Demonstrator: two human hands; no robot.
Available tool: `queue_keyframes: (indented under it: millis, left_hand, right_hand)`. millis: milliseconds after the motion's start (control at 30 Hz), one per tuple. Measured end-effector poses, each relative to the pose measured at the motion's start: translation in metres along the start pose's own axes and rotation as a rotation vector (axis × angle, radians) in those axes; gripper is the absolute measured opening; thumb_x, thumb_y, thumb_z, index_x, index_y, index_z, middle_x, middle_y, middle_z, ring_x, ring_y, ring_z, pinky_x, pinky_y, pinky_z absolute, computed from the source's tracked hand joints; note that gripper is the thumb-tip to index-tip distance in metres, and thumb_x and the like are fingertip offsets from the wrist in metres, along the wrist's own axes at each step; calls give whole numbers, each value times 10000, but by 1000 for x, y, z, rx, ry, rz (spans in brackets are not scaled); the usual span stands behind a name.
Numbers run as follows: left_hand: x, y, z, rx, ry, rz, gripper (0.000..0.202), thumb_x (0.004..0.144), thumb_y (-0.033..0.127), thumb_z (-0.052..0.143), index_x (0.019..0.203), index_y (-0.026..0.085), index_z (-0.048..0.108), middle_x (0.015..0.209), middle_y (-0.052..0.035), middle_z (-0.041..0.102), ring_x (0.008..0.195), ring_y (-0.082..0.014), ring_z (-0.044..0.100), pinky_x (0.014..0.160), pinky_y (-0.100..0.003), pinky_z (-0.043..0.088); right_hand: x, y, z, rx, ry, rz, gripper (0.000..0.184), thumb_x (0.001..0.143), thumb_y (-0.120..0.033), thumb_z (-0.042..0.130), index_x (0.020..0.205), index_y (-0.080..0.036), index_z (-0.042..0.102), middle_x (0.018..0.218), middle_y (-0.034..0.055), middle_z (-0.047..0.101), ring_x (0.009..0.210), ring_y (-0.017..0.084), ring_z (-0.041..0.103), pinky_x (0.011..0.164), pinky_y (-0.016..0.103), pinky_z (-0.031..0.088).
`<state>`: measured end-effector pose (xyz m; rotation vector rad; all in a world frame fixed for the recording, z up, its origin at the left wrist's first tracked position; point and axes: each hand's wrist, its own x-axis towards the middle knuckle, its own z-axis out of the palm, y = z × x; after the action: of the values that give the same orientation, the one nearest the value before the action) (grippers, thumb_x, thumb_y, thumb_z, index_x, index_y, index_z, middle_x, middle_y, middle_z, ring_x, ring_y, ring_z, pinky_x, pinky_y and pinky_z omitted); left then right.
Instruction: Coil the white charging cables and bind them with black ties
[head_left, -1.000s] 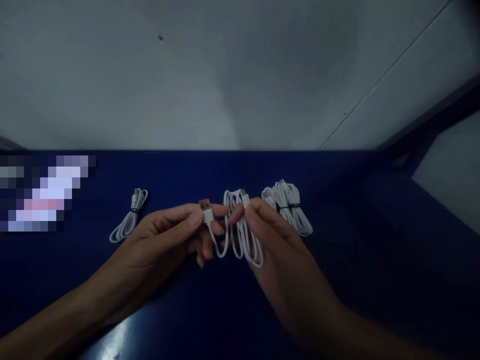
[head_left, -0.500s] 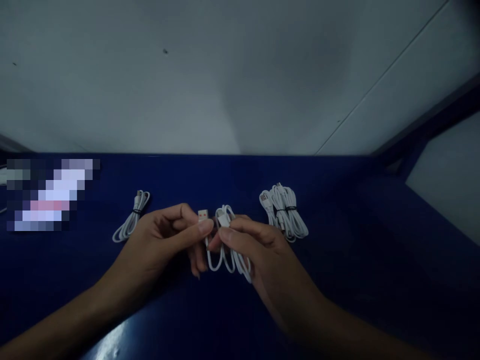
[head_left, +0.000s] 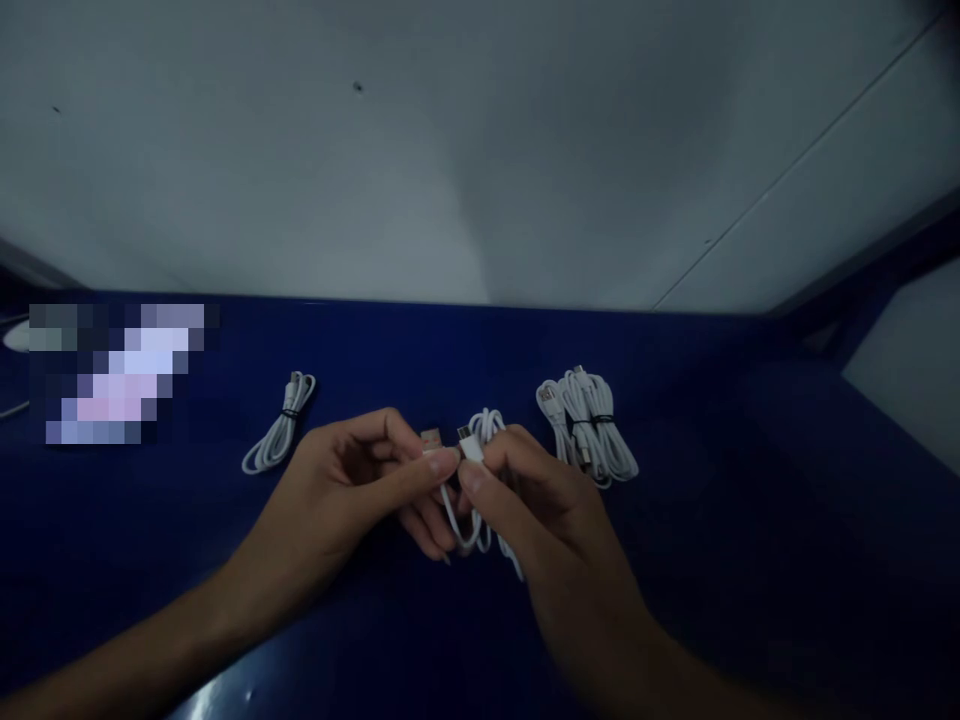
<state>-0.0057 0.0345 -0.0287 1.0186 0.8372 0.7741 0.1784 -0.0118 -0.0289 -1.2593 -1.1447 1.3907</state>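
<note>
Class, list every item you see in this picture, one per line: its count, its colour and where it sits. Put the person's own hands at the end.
loose cable: one, white, held between both hands above the table's middle, its two plugs side by side at the fingertips.
single tied cable: one, white with a dark tie, lying on the table left of the hands.
pile of tied cables: at least two, white with dark ties, lying on the table right of the hands.
table: one, dark blue, under everything.
wall: one, pale grey, behind the table.
blurred patch: one, pale, far left; contents cannot be told.
left hand: one, grip on the wider plug.
right hand: one, grip on the smaller plug.
</note>
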Motion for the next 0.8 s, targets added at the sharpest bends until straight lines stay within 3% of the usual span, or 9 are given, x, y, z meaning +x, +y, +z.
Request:
queue_keyframes:
  millis: [300,567,800]
  left_hand:
    - [4,-7,-6,-46,7,-74,147,994,219,842,881,159,770,750,-53,851,661,-163,828,653,-194,667]
    - [4,-8,-4,-37,8,-70,222,993,295,861,861,166,737,755,-64,855,674,-174,837,664,-207,671]
    - [3,-9,-6,-26,8,-80,206,987,266,855,852,163,739,748,-75,854,659,-188,839,646,-215,672]
  right_hand:
    - [5,6,-2,30,-59,-21,370,1104,-382,655,765,-232,643,827,-16,601,763,154,590,706,311,521]
    - [8,5,-4,40,-65,-10,371,1091,-320,661,732,-225,634,824,-23,621,751,136,594,696,284,519]
    - [9,8,-3,61,-66,-21,374,1076,-309,681,716,-224,626,792,-27,592,724,128,582,677,269,516]
